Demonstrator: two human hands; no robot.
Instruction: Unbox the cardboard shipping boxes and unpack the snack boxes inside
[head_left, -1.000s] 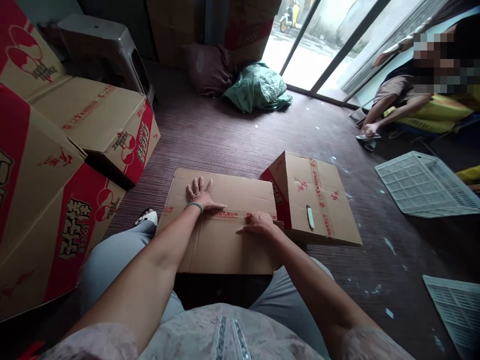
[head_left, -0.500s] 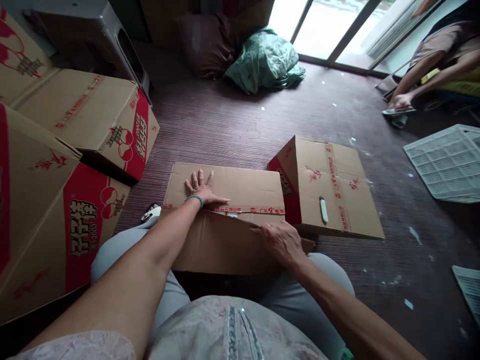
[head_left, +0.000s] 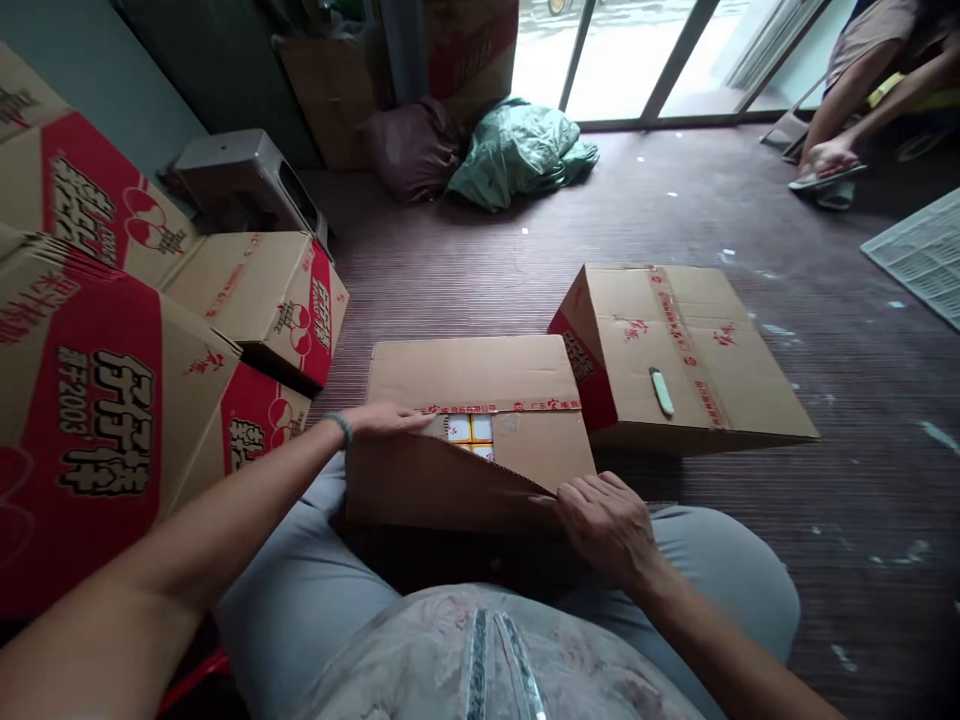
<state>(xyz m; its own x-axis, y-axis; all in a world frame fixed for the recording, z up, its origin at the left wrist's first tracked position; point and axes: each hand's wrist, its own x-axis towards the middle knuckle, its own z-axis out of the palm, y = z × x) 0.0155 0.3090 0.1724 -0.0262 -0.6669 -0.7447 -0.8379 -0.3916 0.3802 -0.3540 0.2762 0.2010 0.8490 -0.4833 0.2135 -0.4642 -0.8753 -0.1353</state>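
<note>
A cardboard box (head_left: 472, 370) stands between my knees, a strip of red-printed tape along the edge of its far flap. Its near flap (head_left: 435, 485) is lifted at the right and bends toward me. My right hand (head_left: 604, 520) pinches that flap's right edge. With fingers stretched out, my left hand (head_left: 386, 421) lies at the left end of the gap beside the tape. Through the gap several small white packs with orange borders (head_left: 470, 430) show, next to a brown inner flap (head_left: 536, 437). The rest of the contents is hidden.
A second taped carton (head_left: 697, 340) stands to the right, with a pale-handled box cutter (head_left: 661, 391) on top. Red-printed cartons (head_left: 105, 400) are stacked at left near a grey stool (head_left: 240, 180). Green (head_left: 517, 155) and maroon sacks (head_left: 416, 150) lie ahead. Another person (head_left: 862, 110) sits far right.
My left hand has slid from the far flap to the left end of the gap. My right hand has drawn the near flap toward me, widening the gap and exposing more packs. The view has shifted.
</note>
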